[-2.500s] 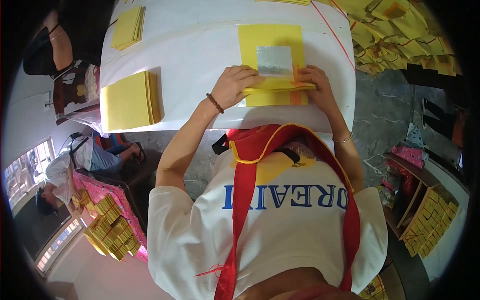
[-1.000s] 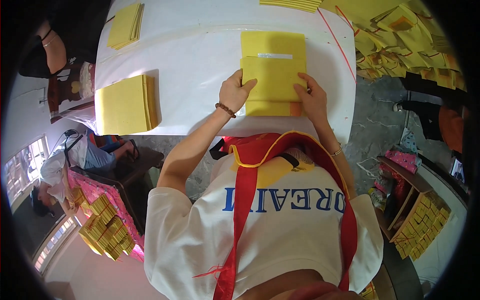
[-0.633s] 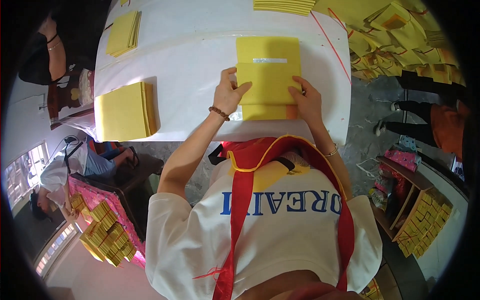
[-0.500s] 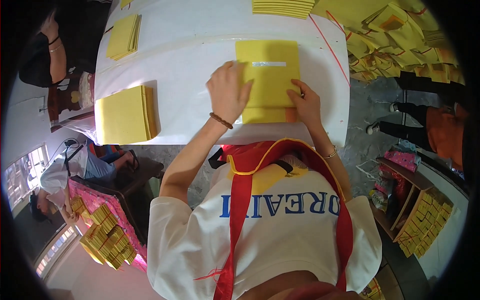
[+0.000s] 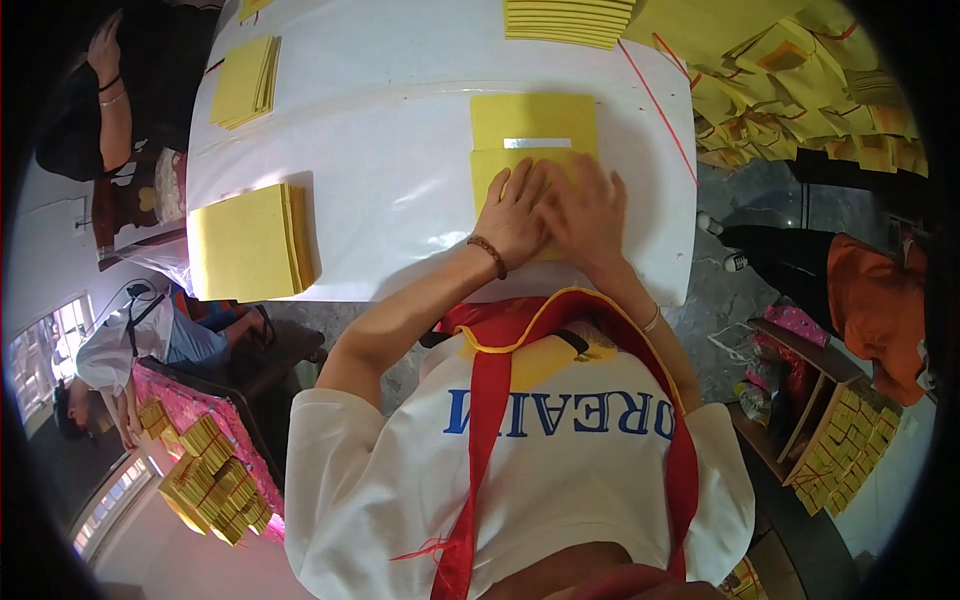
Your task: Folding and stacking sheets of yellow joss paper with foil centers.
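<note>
Since the earlier frame, both hands are leaving the side edges of the folded yellow paper (image 5: 533, 122) and are coming together over its middle; the person in orange (image 5: 875, 310) is also showing farther into my view, at four o'clock. From my remote place, I am taking the paper as the centre of the clock. It is lying on the three o'clock side of the white-covered desk (image 5: 370, 150), and its silver patch (image 5: 537, 143) is showing as a narrow strip. The left hand (image 5: 512, 222) is resting on the paper, its fingers slightly spread. The right hand (image 5: 588, 225) is hovering or lying just beside it; it is blurring, so I cannot tell whether its fingers are pinching something. A thick stack (image 5: 243, 245) is sitting just below nine o'clock, a thinner stack (image 5: 243, 82) between nine and ten, another yellow stack (image 5: 567, 22) at twelve. A red string (image 5: 660, 118) is running at two o'clock, near the heap of yellow papers (image 5: 790, 85).
</note>
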### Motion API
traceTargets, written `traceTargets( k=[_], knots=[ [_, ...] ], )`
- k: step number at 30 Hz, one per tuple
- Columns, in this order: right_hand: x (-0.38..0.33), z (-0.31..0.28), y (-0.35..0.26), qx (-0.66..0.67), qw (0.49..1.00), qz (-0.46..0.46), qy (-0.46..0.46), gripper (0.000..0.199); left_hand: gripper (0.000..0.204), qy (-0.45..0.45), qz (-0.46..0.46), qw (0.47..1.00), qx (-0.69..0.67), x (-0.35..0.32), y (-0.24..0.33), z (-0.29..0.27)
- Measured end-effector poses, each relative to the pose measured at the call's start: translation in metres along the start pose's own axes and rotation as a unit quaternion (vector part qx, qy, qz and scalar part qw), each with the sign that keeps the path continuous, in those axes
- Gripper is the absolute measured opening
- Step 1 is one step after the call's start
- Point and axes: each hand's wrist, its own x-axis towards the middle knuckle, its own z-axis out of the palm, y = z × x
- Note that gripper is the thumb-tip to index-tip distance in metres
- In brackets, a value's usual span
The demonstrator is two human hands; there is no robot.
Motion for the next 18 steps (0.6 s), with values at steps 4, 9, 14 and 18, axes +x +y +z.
traceTargets(
  k=[4,9,14,18],
  knots=[
    [-0.003,0.019,0.006,0.113,0.982,-0.105,-0.106,0.056,0.052,0.033,-0.018,0.998,-0.047,0.002,0.001,-0.002],
    [-0.003,0.026,0.002,0.072,0.984,-0.092,-0.131,0.055,0.045,0.154,-0.102,0.814,-0.551,-0.012,-0.024,0.012],
    [-0.002,0.023,-0.001,0.019,0.984,-0.106,-0.145,0.057,0.044,0.133,-0.086,0.952,-0.263,-0.012,-0.025,-0.011],
    [0.000,0.024,-0.002,0.001,0.983,-0.113,-0.147,0.058,0.051,0.095,-0.086,0.990,-0.049,-0.010,-0.025,-0.011]
  ],
)
